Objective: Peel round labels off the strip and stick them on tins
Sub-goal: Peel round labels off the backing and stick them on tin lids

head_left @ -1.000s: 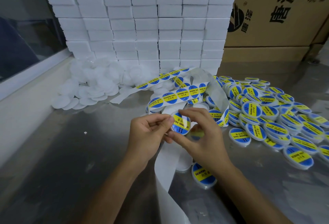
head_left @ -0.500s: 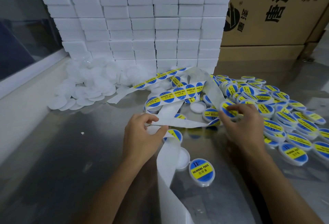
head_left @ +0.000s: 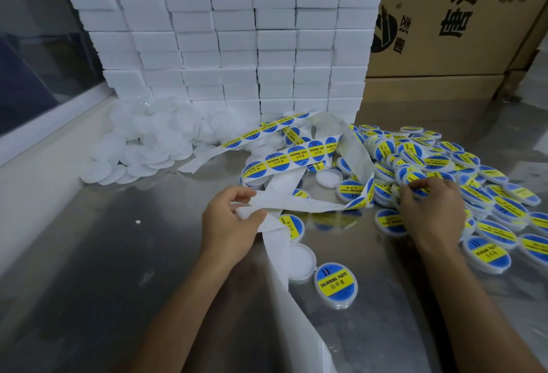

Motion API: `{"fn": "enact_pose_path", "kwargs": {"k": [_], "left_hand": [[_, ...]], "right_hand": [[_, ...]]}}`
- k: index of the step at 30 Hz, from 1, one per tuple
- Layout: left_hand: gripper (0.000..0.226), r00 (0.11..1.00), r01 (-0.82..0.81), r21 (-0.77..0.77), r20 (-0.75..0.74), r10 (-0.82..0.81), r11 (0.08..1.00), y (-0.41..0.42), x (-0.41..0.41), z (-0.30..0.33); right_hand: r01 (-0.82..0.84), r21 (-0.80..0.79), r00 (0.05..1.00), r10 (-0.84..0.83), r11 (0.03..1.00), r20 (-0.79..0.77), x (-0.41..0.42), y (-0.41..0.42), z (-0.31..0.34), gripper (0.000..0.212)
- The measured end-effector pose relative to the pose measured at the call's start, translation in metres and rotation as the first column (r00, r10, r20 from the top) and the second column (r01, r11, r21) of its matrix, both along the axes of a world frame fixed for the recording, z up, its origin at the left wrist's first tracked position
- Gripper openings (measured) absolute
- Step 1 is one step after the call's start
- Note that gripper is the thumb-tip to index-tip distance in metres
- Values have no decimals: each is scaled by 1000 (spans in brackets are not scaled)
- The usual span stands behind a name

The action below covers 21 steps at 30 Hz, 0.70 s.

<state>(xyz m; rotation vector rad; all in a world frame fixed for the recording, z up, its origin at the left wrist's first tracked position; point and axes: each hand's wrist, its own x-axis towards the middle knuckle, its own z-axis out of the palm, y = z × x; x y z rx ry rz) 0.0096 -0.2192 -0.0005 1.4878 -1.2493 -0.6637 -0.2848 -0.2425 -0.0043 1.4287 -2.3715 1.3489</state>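
While the left hand (head_left: pixel 229 221) pinches the papery white strip (head_left: pixel 292 205), the right hand (head_left: pixel 431 212) grips a round labelled tin (head_left: pixel 415 178).

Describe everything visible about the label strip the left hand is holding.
The label strip is a long band of white backing paper, glossy and limp. The left hand pinches a bare stretch. From there one end hangs down past the steel table edge; the other loops back over the labelled tins, twisting. Farther sections still carry round blue-and-yellow labels reading SOLDERING PASTE.
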Motion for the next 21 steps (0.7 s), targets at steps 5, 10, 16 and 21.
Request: {"fn": "enact_pose_path", "kwargs": {"k": [5,10,16,21], "left_hand": [[47,995,33,-74,-90,-40,997,1,-1,2],[61,926,102,-103,-353,-132,989,5,-4,7],[63,827,224,-211,-474,-300,951,12,-11,18],[62,753,378,-295,-454,-477,878,21,-21,24]], "right_hand": [[-69,-105,995,61,992,-77,7,2,3,21],[-349,-287,927,373,892,30,45,13,9,3],[-733,-206,608,760,649,228,95,31,9,16],[-826,-206,408,809,524,424,113,37,13,37]]}}
